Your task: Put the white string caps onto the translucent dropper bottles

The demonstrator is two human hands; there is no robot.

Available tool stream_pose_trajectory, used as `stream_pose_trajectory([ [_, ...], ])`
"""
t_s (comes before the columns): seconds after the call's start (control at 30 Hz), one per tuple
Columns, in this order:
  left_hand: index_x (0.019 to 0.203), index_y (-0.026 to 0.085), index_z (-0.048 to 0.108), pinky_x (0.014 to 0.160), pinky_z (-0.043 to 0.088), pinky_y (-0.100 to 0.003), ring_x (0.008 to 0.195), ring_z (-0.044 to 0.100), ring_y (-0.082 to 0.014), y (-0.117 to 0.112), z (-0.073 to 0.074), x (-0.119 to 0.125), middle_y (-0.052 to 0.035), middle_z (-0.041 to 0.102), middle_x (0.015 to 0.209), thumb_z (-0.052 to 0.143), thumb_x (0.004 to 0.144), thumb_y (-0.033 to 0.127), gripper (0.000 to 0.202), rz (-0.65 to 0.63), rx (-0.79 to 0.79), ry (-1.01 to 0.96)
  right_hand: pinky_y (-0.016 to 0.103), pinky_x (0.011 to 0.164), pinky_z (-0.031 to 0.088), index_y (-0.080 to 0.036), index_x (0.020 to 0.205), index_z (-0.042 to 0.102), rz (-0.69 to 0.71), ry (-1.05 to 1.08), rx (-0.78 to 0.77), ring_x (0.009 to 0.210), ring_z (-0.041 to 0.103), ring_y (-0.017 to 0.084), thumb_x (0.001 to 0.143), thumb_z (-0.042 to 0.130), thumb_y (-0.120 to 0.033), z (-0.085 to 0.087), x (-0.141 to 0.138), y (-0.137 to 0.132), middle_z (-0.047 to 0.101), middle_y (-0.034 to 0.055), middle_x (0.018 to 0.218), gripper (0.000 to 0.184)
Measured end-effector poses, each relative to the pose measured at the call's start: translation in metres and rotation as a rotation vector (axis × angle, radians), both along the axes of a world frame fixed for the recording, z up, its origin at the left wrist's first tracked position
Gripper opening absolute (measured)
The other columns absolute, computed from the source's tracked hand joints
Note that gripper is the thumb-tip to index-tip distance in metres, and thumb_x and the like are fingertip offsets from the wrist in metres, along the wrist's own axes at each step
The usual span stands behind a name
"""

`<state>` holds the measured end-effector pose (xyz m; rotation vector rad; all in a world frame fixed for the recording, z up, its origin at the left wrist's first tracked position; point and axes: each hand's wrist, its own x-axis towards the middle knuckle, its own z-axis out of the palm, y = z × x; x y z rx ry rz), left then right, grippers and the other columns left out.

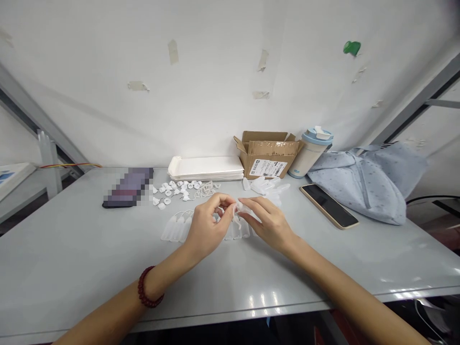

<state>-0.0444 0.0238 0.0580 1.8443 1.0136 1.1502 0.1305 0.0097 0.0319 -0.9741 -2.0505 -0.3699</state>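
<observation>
plastic piece (245,208), cloudy white, is in the middle of the frame, pinched by the right hand (269,222); the left hand (209,226) pinches soft string (235,216) beside it. it looks light, maybe slippery, so best hold its sides gently.

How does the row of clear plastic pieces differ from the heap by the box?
The row lies neatly side by side; the heap is jumbled. Pale cords show at the row's far ends, none clearly on the heap. Both look translucent and lie on the table.
</observation>
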Motion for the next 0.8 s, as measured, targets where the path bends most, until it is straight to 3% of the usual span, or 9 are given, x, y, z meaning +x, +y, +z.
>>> stream_pose_trajectory([
  [0.37, 0.086, 0.019, 0.064, 0.067, 0.047, -0.025, 0.076, 0.059, -0.015, 0.002, 0.0, -0.002, -0.0013, 0.065, 0.082, 0.055, 0.085, 0.029, 0.013, -0.047, 0.047, 0.008, 0.031, 0.066, 0.053, -0.024, 0.122, 0.053, 0.021, 0.068, -0.086, 0.078, 0.061, 0.018, 0.09, 0.051, -0.015, 0.004, -0.002, -0.004, 0.062, 0.0079, 0.089, 0.034],
  [0.63, 0.085, 0.018, 0.063, 0.068, 0.048, -0.025, 0.08, 0.058, -0.0155, 0.008, 0.0, -0.003, -0.0024, 0.064, 0.087, 0.061, 0.082, 0.036, 0.018, -0.075, -0.121, -0.066, 0.029, 0.065, 0.052, -0.02, 0.124, 0.049, 0.023, 0.093, -0.059, 0.073, 0.06, 0.018, 0.089, 0.053, -0.018, 0.002, -0.005, -0.007, 0.062, 0.0071, 0.084, 0.035],
  [0.8, 0.083, 0.018, 0.063, 0.071, 0.049, -0.026, 0.081, 0.06, -0.0155, 0.011, 0.0, -0.003, -0.0027, 0.065, 0.087, 0.061, 0.083, 0.034, 0.017, -0.101, -0.114, -0.061, 0.028, 0.065, 0.052, -0.021, 0.126, 0.048, 0.051, 0.13, -0.158, 0.074, 0.061, 0.017, 0.091, 0.05, -0.019, 0.0, -0.008, -0.01, 0.065, 0.0065, 0.085, 0.035],
])
